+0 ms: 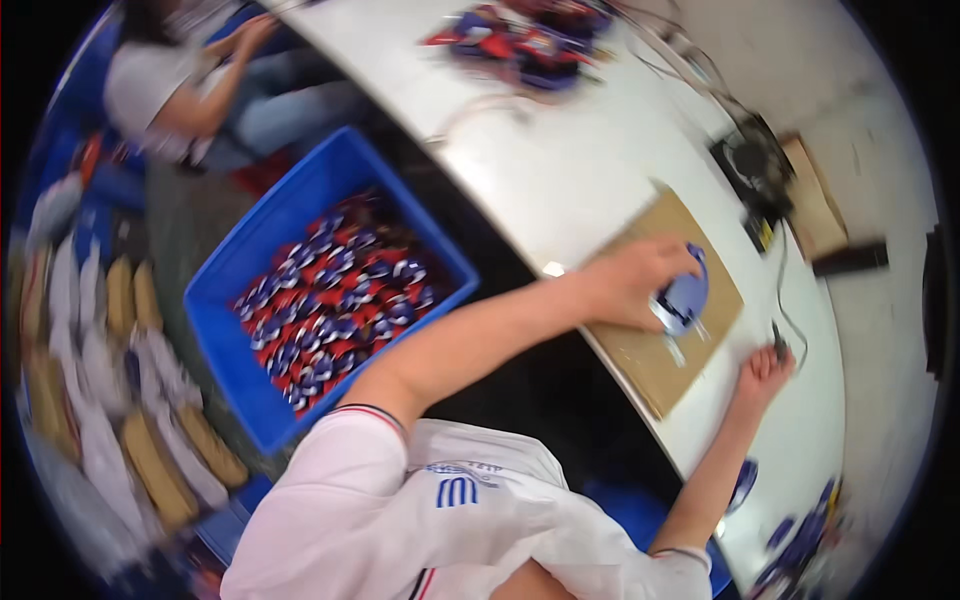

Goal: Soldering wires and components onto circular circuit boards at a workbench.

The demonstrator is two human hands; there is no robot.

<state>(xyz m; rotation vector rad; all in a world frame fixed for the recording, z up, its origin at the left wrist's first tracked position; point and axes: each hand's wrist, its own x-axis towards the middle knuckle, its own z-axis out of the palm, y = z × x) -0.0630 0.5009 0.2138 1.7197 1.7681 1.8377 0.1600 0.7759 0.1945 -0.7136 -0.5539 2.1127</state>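
My left hand (640,280) grips a blue oval piece (688,298) with a dark marking, over a brown cardboard sheet (670,370) on the white table (480,160). To the right, my right hand (764,372) is closed around a small dark corded tool (780,345). Below my left forearm and to its left, a blue crate (215,318) holds several red and blue pieces (330,290).
A seated co-worker (170,90) works at the upper left. A pile of red and blue pieces (520,45) lies at the table's far end. Dark equipment (745,165), cables and a cardboard box (815,200) line the right side. Several long bundles (155,465) fill the left floor area.
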